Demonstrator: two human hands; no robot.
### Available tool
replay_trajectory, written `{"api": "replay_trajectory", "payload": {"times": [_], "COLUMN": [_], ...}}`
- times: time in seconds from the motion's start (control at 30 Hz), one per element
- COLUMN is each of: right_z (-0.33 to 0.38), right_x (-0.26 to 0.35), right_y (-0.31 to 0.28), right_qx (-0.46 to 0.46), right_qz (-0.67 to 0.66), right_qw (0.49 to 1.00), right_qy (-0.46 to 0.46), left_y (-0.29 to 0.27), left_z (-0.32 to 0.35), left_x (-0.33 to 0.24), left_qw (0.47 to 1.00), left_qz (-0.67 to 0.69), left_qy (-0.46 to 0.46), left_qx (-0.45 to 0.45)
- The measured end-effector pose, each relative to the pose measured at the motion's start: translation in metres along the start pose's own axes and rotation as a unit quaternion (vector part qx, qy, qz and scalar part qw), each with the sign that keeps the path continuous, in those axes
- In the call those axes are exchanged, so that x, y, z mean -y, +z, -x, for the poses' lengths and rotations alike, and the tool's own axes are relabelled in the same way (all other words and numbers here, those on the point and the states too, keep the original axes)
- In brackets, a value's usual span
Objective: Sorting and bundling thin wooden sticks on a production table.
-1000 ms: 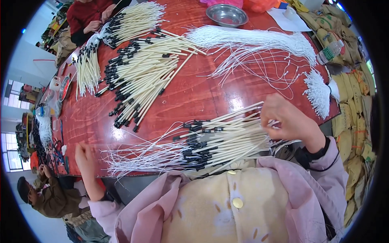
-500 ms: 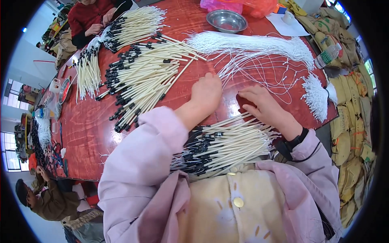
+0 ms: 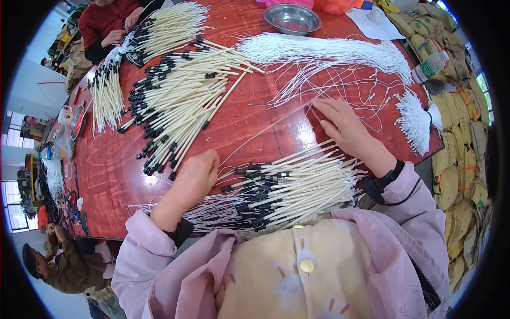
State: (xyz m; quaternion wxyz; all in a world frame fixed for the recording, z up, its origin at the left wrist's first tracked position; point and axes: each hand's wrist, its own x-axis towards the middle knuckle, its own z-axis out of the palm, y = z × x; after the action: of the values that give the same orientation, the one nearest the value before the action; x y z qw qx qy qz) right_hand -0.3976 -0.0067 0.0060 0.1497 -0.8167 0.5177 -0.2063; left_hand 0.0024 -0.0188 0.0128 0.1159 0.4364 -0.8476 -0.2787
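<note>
My left hand (image 3: 197, 173) is closed, its fingers pinching one end of a thin white cord (image 3: 264, 131). That cord slants up and to the right across the red table toward my right hand (image 3: 342, 127). There my fingers are stretched out close together, their tips at the cord, with the thumb apart. Just below both hands lies a bundle of cream sticks (image 3: 311, 183) with black ends, thin pale strands (image 3: 215, 212) trailing from their left side. A thick hank of white cords (image 3: 324, 50) lies beyond my hands, some strands loose.
On the red table (image 3: 111, 186), a larger pile of similar sticks (image 3: 180, 98) lies to the left. A steel bowl (image 3: 292, 20), a tied white cord bundle (image 3: 414, 122) and a plastic bottle (image 3: 430, 67) are farther off. Another person (image 3: 109, 26) works at the far left; stacked sacks (image 3: 457, 159) stand right.
My left hand has moved from the loose cords toward the lower left, drawing one white cord out. My right hand's fingertips have shifted slightly up to that cord.
</note>
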Motion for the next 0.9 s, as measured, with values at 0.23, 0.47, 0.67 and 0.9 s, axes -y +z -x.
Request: {"api": "replay_trajectory", "payload": {"times": [0.23,0.47,0.67,0.9], "right_z": [-0.016,-0.024,-0.017,-0.010], "right_x": [0.009,0.014,0.017,0.016], "right_y": [0.002,0.014,-0.001,-0.002], "right_qx": [0.009,0.058,0.091,0.082], "right_qz": [0.072,0.166,0.170,0.149], "right_qw": [0.997,0.981,0.979,0.983], "right_qy": [-0.016,-0.083,-0.058,-0.065], "left_y": [-0.001,-0.001,-0.004,-0.018], "left_z": [0.017,0.020,0.019,-0.003], "left_x": [0.013,0.015,0.018,-0.001], "left_qw": [0.998,0.997,0.990,0.984], "left_qz": [0.028,0.035,0.048,-0.089], "left_qy": [0.000,-0.010,-0.116,-0.143], "left_qx": [-0.048,-0.070,-0.067,-0.056]}}
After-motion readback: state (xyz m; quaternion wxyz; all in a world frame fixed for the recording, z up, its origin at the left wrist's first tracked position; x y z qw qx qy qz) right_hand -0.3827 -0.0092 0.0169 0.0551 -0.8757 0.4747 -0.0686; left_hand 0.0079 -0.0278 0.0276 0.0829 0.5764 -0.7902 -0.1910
